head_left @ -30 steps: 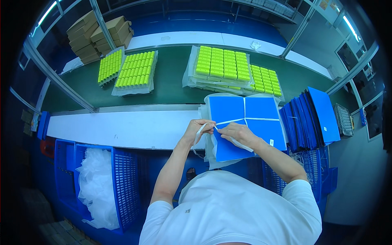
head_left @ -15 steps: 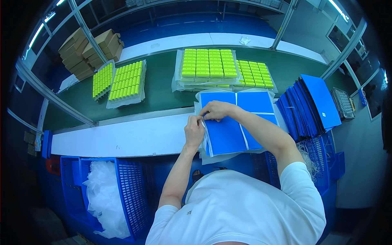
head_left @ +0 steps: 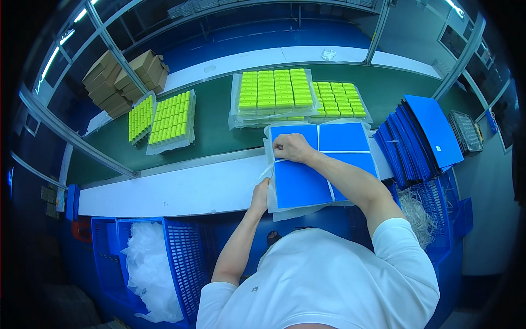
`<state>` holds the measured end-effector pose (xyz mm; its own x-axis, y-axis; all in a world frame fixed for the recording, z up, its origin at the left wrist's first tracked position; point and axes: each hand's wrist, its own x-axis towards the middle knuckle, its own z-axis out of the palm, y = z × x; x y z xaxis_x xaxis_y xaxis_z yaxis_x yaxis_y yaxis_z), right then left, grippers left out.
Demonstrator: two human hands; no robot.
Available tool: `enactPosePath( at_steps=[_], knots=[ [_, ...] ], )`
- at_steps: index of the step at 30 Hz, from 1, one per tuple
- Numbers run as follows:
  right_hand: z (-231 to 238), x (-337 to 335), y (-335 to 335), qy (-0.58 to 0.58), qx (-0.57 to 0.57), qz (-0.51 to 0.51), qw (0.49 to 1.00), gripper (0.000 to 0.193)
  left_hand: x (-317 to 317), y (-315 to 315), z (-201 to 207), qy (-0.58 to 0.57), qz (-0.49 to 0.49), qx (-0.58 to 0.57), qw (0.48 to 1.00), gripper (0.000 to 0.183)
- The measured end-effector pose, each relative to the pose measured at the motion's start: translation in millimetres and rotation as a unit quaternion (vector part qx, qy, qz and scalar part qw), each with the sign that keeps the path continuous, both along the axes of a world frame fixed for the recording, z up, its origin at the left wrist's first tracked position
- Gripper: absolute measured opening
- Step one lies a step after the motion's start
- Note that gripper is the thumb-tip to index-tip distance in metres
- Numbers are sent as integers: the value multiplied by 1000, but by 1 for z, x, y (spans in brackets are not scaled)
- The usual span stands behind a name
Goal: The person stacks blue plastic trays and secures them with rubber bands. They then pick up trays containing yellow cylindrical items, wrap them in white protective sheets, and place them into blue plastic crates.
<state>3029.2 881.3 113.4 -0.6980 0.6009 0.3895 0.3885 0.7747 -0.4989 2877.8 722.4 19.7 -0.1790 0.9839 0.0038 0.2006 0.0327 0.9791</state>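
In front of me lies a square package covered by a flat blue board (head_left: 300,186), with translucent film sticking out round its edges. White strap (head_left: 345,152) crosses the board both ways. My right hand (head_left: 292,148) rests on the board's left part, fingers curled and pressed together over the strap; what is inside the grip is mostly hidden. Just off the package's left edge, my left hand (head_left: 261,194) is closed on a loose length of the white strap, which runs up toward the right hand.
Behind the package, trays of yellow-green cylindrical cells (head_left: 274,90) stand on the green conveyor (head_left: 211,118). More trays (head_left: 171,118) are at left. A stack of blue boards (head_left: 422,140) stands right. Below the white bench (head_left: 164,192), blue crates hold white film (head_left: 150,268) and loose straps (head_left: 415,214).
My left hand has moved down and slightly left, away from the right hand, drawing the strap. My right hand has barely shifted and curled its fingers more. The whole view has turned slightly.
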Motion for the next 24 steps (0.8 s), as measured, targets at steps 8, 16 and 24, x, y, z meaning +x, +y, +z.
enactPosePath(
  at_steps=[8, 16, 24],
  knots=[
    [16, 78, -22, 57, -57, -117, 990, 33, -43, -2, 98, 76, 128, 81, 986, 35],
    [20, 240, -20, -259, -38, -135, 956, 30, 58, 95, 290, 12, -13, 204, 979, 34],
    [-17, 242, -2, 14, 89, -171, 981, 17, 311, 264, 153, 374, -364, -63, 850, 36]
  ],
)
